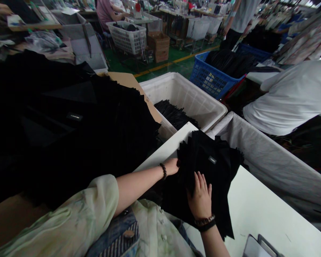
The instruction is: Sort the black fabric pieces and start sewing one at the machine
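Observation:
A stack of black fabric pieces [211, 182] with jagged, uneven edges lies on the white tabletop [267, 210] in front of me. The top piece carries a small dark label [212, 160] with pale lettering. My left hand [172, 166] is closed at the stack's left edge; its fingertips are hidden by the cloth. Flat on top of the stack rests my right hand [202, 200], fingers stretched out, below the label. To my left rises a much larger heap of black fabric pieces [117, 117], and one of them shows a similar label [75, 116].
Beyond the table stands a white plastic bin [216, 107] holding dark pieces. A grey cloth-lined bin [259, 139] borders the table's right side. A blue basket [208, 76] sits farther back. A person in a white top [294, 100] is close by on the right. A grey-framed object [259, 246] lies at the front.

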`<state>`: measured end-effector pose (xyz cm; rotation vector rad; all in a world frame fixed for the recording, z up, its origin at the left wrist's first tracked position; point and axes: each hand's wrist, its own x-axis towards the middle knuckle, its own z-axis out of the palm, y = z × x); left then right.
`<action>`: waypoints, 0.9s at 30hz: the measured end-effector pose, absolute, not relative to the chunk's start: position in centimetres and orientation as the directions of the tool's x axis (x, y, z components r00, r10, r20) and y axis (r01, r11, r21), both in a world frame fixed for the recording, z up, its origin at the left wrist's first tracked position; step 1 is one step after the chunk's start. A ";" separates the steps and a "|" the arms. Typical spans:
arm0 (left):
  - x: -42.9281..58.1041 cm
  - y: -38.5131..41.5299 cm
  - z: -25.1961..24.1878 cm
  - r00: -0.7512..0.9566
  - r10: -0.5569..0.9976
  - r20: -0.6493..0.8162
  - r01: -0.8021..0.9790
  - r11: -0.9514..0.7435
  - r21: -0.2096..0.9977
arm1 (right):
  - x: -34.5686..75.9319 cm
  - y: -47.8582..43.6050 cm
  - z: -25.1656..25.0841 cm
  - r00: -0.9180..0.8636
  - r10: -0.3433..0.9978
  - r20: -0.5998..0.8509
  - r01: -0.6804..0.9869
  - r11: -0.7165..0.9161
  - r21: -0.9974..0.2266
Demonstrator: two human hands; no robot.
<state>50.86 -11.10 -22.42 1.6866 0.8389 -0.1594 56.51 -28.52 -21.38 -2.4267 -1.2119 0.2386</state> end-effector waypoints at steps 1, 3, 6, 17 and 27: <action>50.8 -11.1 -22.6 0.735 0.438 -0.518 0.597 -0.054 0.800 | 56.2 -28.6 -21.6 0.596 0.803 0.025 0.743 -0.539 -0.397; 50.7 -11.1 -23.0 0.739 0.436 -0.513 0.588 -0.047 0.808 | 55.9 -29.0 -21.9 0.572 0.820 -0.002 0.789 -0.550 -0.274; 50.5 -11.2 -23.5 0.738 0.444 -0.508 0.579 -0.028 0.815 | 55.7 -29.6 -22.5 0.545 0.838 -0.038 0.834 -0.546 -0.077; 53.7 -9.4 -22.0 0.790 0.438 -0.430 0.469 0.022 0.883 | 57.6 -26.8 -24.2 0.636 0.772 0.001 0.772 -0.636 0.013; 39.4 -11.4 -15.6 0.737 0.508 -0.445 0.561 -0.095 0.822 | 58.4 -28.4 -24.3 0.575 0.805 0.147 0.807 -0.530 -0.260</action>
